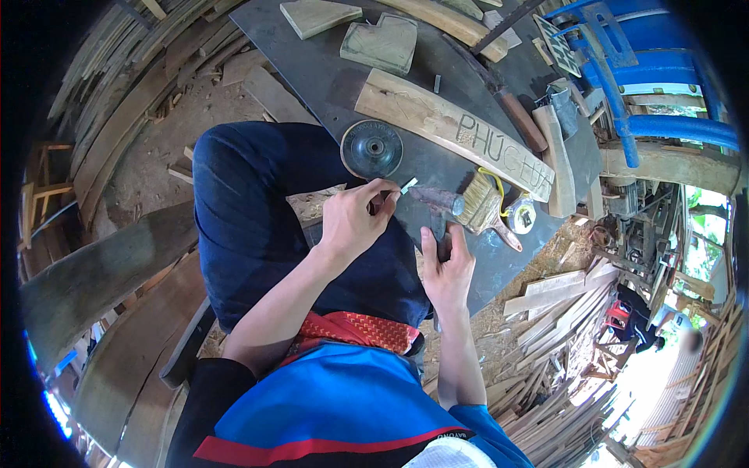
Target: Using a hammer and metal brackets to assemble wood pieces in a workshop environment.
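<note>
My left hand (353, 222) pinches a small pale strip (408, 186) between thumb and fingertips, above the dark tabletop (320, 93). I cannot make out its exact kind. Close beside it is the metal head of a hammer (438, 200), whose handle runs down into my right hand (450, 274), closed around it. A round black disc (372, 150) with a centre hole lies just beyond my left hand. To the right of the hammer head lie a flat paintbrush (482, 203) and a round tape measure (520, 215). Farther off is a long wooden board (425, 113) with carved letters.
More wood blocks (380, 44) and a wooden-handled tool (521, 121) lie on the table's far part. Blue metal framing (616, 86) stands at the right. Plank stacks (117, 101) fill the left, and loose slats (558, 300) lie right. Another person (641, 331) is farther right.
</note>
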Available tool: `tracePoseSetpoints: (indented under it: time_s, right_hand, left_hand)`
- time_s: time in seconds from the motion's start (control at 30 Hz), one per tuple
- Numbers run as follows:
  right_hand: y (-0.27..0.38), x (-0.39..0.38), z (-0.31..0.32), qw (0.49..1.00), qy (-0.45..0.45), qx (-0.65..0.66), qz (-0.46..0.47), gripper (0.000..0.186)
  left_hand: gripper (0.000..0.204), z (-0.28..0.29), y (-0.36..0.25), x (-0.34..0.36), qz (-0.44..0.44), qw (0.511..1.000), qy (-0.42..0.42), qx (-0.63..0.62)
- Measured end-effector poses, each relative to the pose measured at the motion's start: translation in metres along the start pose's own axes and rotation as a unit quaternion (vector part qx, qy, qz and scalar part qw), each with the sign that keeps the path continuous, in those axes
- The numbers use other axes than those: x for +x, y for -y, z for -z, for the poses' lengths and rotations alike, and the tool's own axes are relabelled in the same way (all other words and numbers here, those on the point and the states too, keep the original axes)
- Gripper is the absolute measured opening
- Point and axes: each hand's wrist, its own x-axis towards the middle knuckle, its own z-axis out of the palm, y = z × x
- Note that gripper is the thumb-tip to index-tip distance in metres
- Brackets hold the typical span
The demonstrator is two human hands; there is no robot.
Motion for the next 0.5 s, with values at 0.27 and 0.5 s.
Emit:
tracePoseSetpoints:
  time_s: [0.27,0.5]
  right_hand:
    - [-0.008,0.003,-0.008,0.999,-0.019,0.005,0.041,0.024]
    - [-0.005,0.001,-0.006,0.999,-0.024,0.018,0.039,0.024]
  left_hand:
    - [0.013,-0.002,0.002,-0.001,-0.002,1.000,-0.002,-0.002]
    - [0.013,-0.003,0.001,-0.001,0.017,1.000,0.002,-0.002]
